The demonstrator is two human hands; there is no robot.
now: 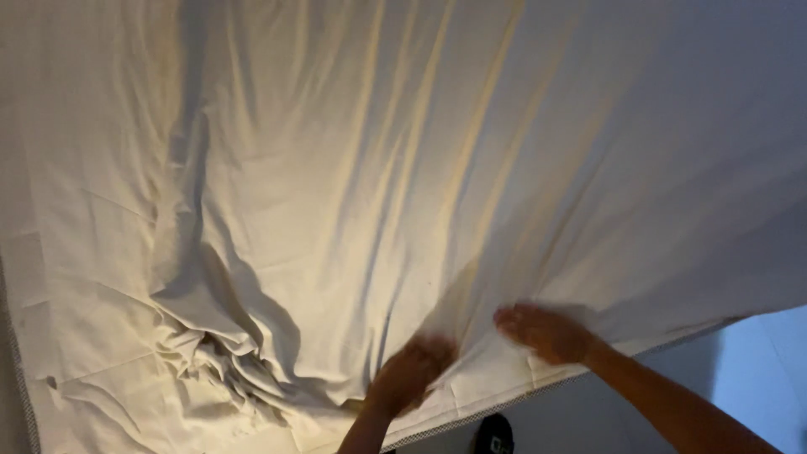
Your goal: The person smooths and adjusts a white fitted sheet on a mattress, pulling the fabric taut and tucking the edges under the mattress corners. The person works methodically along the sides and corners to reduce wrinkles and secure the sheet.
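A cream-white bed sheet (403, 151) covers nearly the whole view, creased in long folds that run toward the near edge. A bunched-up lump of the sheet (214, 349) lies at the lower left. My left hand (412, 374) rests palm down on the sheet near the mattress edge, blurred by motion. My right hand (546, 332) lies flat on the sheet just to its right, fingers pointing left, also blurred. Neither hand visibly grips any fabric.
The mattress edge with grey piping (504, 408) runs diagonally along the bottom right. Beyond it is a pale bluish floor (756, 361). A small dark object (494, 435) lies on the floor below the edge. A strip of mattress border (21, 395) shows at the left.
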